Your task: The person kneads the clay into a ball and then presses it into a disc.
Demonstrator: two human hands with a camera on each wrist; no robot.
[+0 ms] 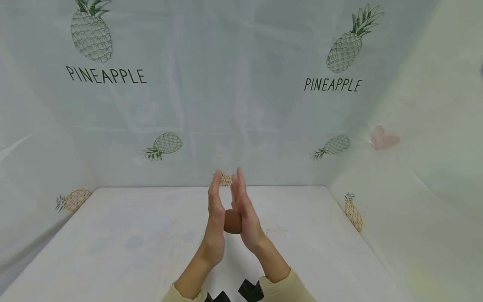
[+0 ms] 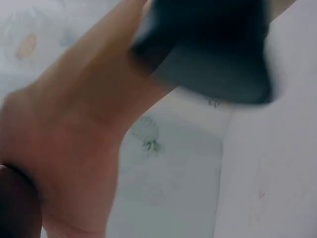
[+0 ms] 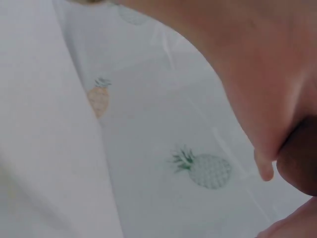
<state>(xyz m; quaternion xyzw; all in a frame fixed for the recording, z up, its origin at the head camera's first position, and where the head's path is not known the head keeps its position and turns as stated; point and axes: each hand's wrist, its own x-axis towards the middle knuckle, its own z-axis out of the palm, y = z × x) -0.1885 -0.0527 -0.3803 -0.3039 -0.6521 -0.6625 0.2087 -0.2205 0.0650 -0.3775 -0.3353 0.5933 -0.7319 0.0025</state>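
A brown rounded lump, like a ball of clay (image 1: pixel 232 221), is held between my two palms above the white table. On its left side my left hand (image 1: pixel 216 222) presses with the fingers straight and pointing up and away. My right hand (image 1: pixel 247 218) presses from the other side, its fingers also extended. The fingertips of the two hands stand apart. In the left wrist view the brown lump (image 2: pixel 19 203) shows at the lower left corner, against a palm. In the right wrist view the lump (image 3: pixel 302 158) is cut off by the right edge.
A white tabletop (image 1: pixel 151 243) spreads below the hands, with a few faint specks to the right. Pale sheeting (image 1: pixel 234 92) printed with pineapples rises behind the table and along its sides. Black devices (image 1: pixel 250 290) sit at both wrists, by the beige sleeves (image 1: pixel 288 289).
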